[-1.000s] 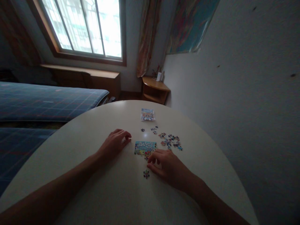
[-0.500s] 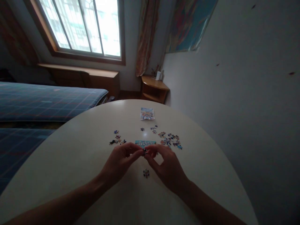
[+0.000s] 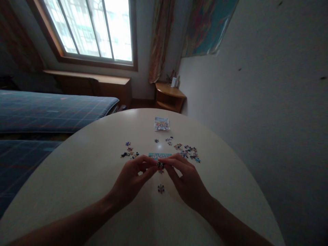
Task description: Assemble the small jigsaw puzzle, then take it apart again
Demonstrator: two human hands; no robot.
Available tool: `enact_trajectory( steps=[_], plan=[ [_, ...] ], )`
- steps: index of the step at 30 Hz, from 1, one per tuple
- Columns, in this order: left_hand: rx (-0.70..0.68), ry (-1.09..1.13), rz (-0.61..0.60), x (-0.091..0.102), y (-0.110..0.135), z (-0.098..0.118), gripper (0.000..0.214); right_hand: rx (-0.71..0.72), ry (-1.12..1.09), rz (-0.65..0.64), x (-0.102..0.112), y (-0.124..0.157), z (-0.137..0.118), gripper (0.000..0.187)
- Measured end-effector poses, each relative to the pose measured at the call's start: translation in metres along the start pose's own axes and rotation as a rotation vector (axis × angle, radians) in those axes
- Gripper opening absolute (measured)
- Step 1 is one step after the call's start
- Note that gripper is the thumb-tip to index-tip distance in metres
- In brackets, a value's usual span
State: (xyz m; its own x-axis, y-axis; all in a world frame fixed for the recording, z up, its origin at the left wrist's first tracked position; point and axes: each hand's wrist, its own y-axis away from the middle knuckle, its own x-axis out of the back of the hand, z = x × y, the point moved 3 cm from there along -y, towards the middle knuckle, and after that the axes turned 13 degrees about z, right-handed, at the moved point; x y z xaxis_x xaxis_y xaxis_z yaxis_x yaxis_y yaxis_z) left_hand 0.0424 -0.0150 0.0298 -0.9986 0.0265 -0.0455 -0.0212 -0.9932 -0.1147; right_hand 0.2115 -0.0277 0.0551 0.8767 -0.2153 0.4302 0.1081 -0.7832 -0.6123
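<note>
My left hand (image 3: 132,179) and my right hand (image 3: 186,181) meet fingertip to fingertip over the round white table (image 3: 102,191), both pinching a small jigsaw piece (image 3: 160,166) between them. Just behind the fingers lies the partly built puzzle (image 3: 157,155), mostly hidden by the hands. A single loose piece (image 3: 161,188) lies on the table under my wrists. Several loose pieces (image 3: 129,152) lie left of the puzzle, and a larger scatter of pieces (image 3: 188,152) lies to its right.
A small picture card (image 3: 161,124) lies farther back on the table, with a few stray pieces (image 3: 167,140) in front of it. A bed with a blue plaid cover (image 3: 51,111) stands at the left, a wooden corner shelf (image 3: 169,95) behind, a wall at the right.
My left hand left the pieces at the left and my right hand lifted from the table; both came together in front of the puzzle, pinching one small piece.
</note>
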Motion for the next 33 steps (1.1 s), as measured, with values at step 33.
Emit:
enact_trajectory(
  steps=[33],
  plan=[
    [0.065, 0.076, 0.005, -0.0003, 0.0025, -0.0002, 0.019, 0.052, 0.038, 0.058, 0.002, -0.0004, -0.0073, 0.017]
  ],
)
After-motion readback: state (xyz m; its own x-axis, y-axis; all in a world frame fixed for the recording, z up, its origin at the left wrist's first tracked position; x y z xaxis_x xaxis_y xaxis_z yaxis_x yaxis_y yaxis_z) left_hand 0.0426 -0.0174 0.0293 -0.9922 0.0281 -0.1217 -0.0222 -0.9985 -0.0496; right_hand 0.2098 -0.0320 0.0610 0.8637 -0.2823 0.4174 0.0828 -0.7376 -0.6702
